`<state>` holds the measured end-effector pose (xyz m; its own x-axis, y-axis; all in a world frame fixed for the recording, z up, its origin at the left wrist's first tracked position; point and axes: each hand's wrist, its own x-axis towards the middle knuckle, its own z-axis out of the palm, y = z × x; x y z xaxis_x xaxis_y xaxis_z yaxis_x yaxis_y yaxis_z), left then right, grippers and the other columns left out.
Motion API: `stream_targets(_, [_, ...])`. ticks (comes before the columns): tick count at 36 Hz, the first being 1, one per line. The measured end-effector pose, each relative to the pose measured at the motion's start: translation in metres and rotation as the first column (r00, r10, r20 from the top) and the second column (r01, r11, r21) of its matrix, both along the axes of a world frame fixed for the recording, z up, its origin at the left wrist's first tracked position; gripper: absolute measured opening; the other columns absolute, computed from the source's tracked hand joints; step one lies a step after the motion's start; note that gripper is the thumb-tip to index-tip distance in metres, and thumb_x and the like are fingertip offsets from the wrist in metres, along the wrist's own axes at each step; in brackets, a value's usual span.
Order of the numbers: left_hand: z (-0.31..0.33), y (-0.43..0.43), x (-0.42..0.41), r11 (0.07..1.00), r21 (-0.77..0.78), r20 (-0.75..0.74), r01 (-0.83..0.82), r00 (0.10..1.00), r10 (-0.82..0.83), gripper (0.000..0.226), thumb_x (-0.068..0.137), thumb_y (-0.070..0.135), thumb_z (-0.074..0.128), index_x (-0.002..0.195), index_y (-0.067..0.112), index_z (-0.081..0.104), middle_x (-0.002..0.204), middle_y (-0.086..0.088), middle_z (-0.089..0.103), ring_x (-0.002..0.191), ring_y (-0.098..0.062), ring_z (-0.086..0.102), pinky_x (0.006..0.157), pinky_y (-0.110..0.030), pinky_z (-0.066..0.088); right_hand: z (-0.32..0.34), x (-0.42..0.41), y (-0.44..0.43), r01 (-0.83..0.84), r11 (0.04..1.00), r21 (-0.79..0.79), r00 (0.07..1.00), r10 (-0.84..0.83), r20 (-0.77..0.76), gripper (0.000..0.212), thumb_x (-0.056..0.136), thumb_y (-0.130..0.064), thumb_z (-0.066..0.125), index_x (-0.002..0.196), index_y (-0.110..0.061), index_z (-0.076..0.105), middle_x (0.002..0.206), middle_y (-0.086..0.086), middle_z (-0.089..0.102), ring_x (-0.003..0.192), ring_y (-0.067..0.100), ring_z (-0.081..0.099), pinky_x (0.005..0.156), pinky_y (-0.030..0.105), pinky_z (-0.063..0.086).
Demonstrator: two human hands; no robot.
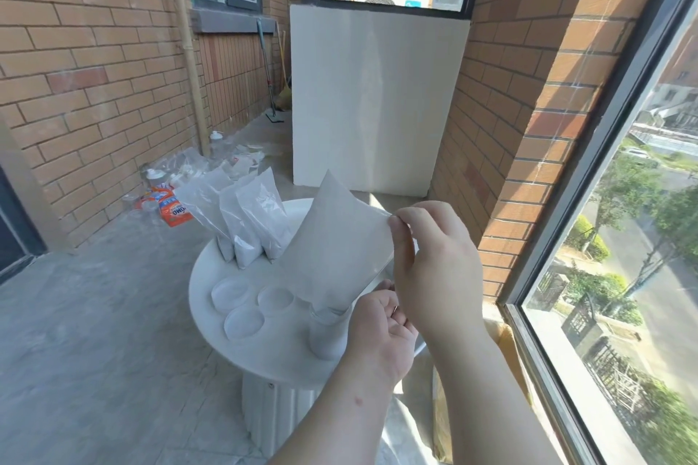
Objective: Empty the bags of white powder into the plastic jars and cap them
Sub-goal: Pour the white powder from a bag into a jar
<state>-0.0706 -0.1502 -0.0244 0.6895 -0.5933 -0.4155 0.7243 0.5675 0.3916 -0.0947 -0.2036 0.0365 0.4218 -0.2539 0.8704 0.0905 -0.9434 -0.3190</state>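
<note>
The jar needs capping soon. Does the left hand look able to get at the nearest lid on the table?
Probably yes, once it lets go: the left hand grips the bag over the jar; the nearest lid lies uncovered just left of the jar, nothing between.

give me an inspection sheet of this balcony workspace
surface: round white table on a concrete floor.
job's things: held bag tipped with its lower corner in the open jar; three more bags upright at the table's far side; three clear lids lying flat.
clutter: orange packet, bottles and wrappers on the floor by the wall.
hands: right hand pinches the bag's top corner; left hand at its lower edge, grip unclear.
cables: nothing seen.
surroundings: brick walls, white board, window on the right, mop in the corner.
</note>
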Motion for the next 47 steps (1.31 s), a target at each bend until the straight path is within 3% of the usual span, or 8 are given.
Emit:
stream_targets(10, [-0.008,-0.003,0.005,1.000,0.008,0.013,-0.004,1.000,0.003,0.035,0.078,-0.011,0.031,0.065,0.021,0.033,0.044,0.006,0.038,0.038,-0.011,0.033,0.041,-0.016,0.035,0.000,0.000,-0.001,0.025,1.000,0.000,0.999,-0.025,0.038,0.019,0.099,-0.021,0.055,0.092,-0.011,0.070,0.094,0.003,0.064,0.078,0.029,0.059,0.059,0.043,0.049])
stream_targets(15, [-0.010,-0.004,0.006,1.000,0.009,0.017,-0.018,1.000,0.018,0.033,0.054,-0.007,0.054,0.070,0.019,0.043,0.066,0.005,0.027,0.063,-0.015,0.020,0.054,-0.024,0.029,-0.002,0.000,-0.001,0.008,1.000,-0.012,1.000,-0.008,0.026,0.020,0.099,-0.021,0.056,0.090,-0.010,0.071,0.094,0.004,0.064,0.077,0.029,0.058,0.059,0.043,0.049])
stream_targets(18, [-0.010,-0.004,0.007,1.000,-0.019,0.006,-0.009,1.000,0.009,0.031,0.057,-0.008,0.051,0.070,0.019,0.042,0.062,0.005,0.033,0.059,-0.014,0.028,0.054,-0.023,0.031,-0.002,-0.001,0.000,-0.014,1.000,-0.024,1.000,0.014,-0.009,0.020,0.098,-0.022,0.056,0.090,-0.012,0.070,0.094,0.002,0.064,0.076,0.028,0.059,0.059,0.043,0.049])
stream_targets(22, [-0.011,-0.004,0.006,1.000,0.001,-0.005,0.002,1.000,-0.002,0.033,0.078,-0.011,0.034,0.066,0.020,0.036,0.045,0.005,0.041,0.039,-0.012,0.038,0.041,-0.018,0.037,0.001,-0.002,-0.001,-0.011,1.000,-0.004,1.000,0.011,0.004,0.019,0.099,-0.022,0.055,0.091,-0.012,0.070,0.094,0.002,0.064,0.078,0.028,0.060,0.060,0.043,0.049])
stream_targets(26, [-0.007,-0.003,0.004,1.000,0.013,0.030,0.003,1.000,-0.004,0.038,0.081,-0.011,0.032,0.065,0.023,0.035,0.043,0.008,0.043,0.034,-0.011,0.041,0.038,-0.016,0.036,0.001,-0.002,-0.001,-0.002,1.000,-0.006,1.000,0.002,0.010,0.020,0.099,-0.022,0.054,0.091,-0.012,0.070,0.094,0.001,0.065,0.078,0.028,0.060,0.061,0.045,0.049])
stream_targets(36, [-0.009,-0.003,0.005,1.000,-0.019,-0.017,0.011,1.000,-0.011,0.032,0.077,-0.010,0.037,0.065,0.019,0.039,0.048,0.005,0.041,0.044,-0.012,0.033,0.044,-0.019,0.035,-0.002,-0.002,-0.001,0.006,1.000,-0.005,1.000,-0.006,-0.004,0.019,0.099,-0.022,0.055,0.091,-0.012,0.070,0.094,0.002,0.065,0.081,0.028,0.060,0.064,0.045,0.050])
stream_targets(45, [-0.004,-0.001,0.002,1.000,0.014,0.002,0.019,1.000,-0.019,0.031,0.078,-0.011,0.037,0.066,0.018,0.042,0.051,0.004,0.047,0.048,-0.015,0.045,0.050,-0.023,0.038,-0.002,-0.004,-0.002,-0.013,1.000,-0.010,1.000,0.013,-0.022,0.019,0.099,-0.022,0.056,0.090,-0.014,0.070,0.097,0.000,0.064,0.081,0.027,0.060,0.064,0.045,0.050])
stream_targets(47, [-0.003,-0.002,0.002,1.000,0.031,0.005,0.003,1.000,-0.003,0.033,0.078,-0.012,0.036,0.066,0.019,0.040,0.049,0.006,0.047,0.044,-0.014,0.044,0.045,-0.020,0.038,-0.001,-0.004,-0.004,0.005,1.000,-0.007,1.000,-0.005,0.000,0.019,0.099,-0.021,0.056,0.091,-0.012,0.070,0.097,0.002,0.064,0.081,0.028,0.059,0.063,0.045,0.050])
